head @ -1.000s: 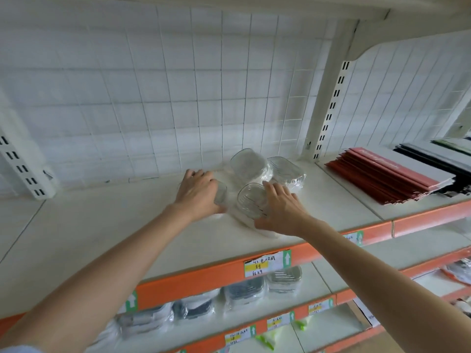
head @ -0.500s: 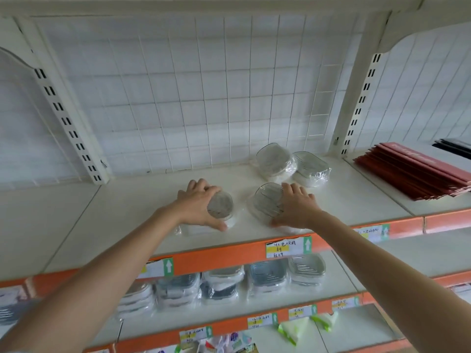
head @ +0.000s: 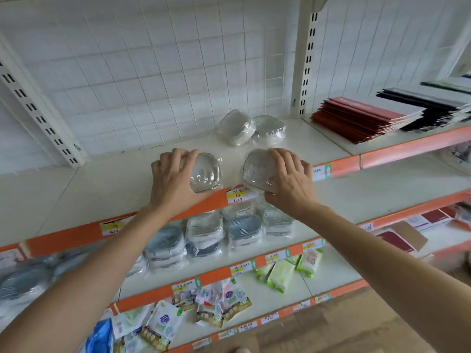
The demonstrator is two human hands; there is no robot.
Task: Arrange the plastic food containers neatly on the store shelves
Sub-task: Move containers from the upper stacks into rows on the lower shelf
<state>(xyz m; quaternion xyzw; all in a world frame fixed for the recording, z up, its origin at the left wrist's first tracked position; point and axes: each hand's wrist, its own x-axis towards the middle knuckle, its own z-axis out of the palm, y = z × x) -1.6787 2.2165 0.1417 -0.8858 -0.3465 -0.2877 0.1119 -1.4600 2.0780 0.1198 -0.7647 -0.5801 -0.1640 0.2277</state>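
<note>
The left hand (head: 175, 179) curls over one clear, rounded plastic food container (head: 206, 171) at the front edge of the cream upper shelf (head: 114, 184). The right hand (head: 288, 179) grips a second clear wrapped container (head: 254, 169) just beside it. Two more wrapped containers (head: 251, 129) sit touching near the wire back, off-line. The front pair looks nearly placed; aligning the rear pair seems left.

Yellow price tag (head: 239, 194) on orange shelf edge (head: 344, 166), handwriting possibly "89", other tags illegible
</note>
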